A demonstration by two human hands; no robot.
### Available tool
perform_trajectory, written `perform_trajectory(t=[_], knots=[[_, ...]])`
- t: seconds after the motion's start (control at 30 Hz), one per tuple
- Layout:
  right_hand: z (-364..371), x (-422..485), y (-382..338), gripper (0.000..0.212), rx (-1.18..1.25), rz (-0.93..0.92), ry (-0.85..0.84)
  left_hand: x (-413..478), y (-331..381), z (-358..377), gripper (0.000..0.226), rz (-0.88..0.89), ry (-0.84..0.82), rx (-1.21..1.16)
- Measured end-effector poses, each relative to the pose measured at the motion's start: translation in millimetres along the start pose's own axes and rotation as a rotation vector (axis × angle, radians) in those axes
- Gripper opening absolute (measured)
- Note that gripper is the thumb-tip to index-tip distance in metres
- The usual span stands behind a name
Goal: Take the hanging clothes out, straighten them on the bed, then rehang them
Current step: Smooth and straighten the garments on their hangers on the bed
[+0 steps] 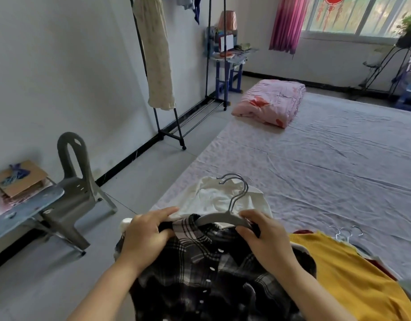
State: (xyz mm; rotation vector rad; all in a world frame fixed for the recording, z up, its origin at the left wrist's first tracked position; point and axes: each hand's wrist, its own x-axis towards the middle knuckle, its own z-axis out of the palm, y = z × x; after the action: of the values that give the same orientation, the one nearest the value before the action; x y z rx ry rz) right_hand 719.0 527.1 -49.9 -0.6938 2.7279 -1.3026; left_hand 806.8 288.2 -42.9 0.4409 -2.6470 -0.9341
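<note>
A black-and-white plaid shirt point(207, 272) lies on the near end of the bed point(327, 172) with a grey hanger point(223, 217) at its collar. My left hand point(146, 232) grips the shirt's left shoulder and collar. My right hand point(262, 237) grips the right arm of the hanger through the shirt. A white garment point(220, 198) lies under and beyond the shirt, with more grey hanger hooks above it. A yellow garment point(343, 274) lies to the right, next to thin metal hangers point(346, 232). A cream garment point(156, 54) hangs on the black clothes rack point(169, 133).
A folded pink quilt point(271, 101) sits at the far end of the bed. A grey plastic chair point(77, 181) and a low table point(21, 209) with cardboard stand on the left floor. A small cluttered desk point(230, 56) and a plant stand point(399, 63) are by the far wall.
</note>
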Motion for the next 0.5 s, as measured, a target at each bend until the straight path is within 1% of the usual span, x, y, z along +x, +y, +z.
perform_trajectory(t=[0.1,0.23,0.37,0.5], knots=[[18.8,29.9,8.6,0.022,-0.039,0.056,0.002,34.4,-19.3,10.8,0.05,0.006,-0.059,0.024],[43.0,76.0,17.4,0.022,-0.075,0.164,0.032,94.8,-49.1,26.4,0.047,0.049,-0.169,-0.001],[64.4,112.2,13.9,0.022,-0.098,0.289,0.109,159.2,-77.2,38.6,0.045,0.125,-0.303,-0.036],[76.1,158.8,13.0,0.022,-0.119,0.361,0.162,221.1,-92.2,50.6,0.041,0.192,-0.309,-0.053]])
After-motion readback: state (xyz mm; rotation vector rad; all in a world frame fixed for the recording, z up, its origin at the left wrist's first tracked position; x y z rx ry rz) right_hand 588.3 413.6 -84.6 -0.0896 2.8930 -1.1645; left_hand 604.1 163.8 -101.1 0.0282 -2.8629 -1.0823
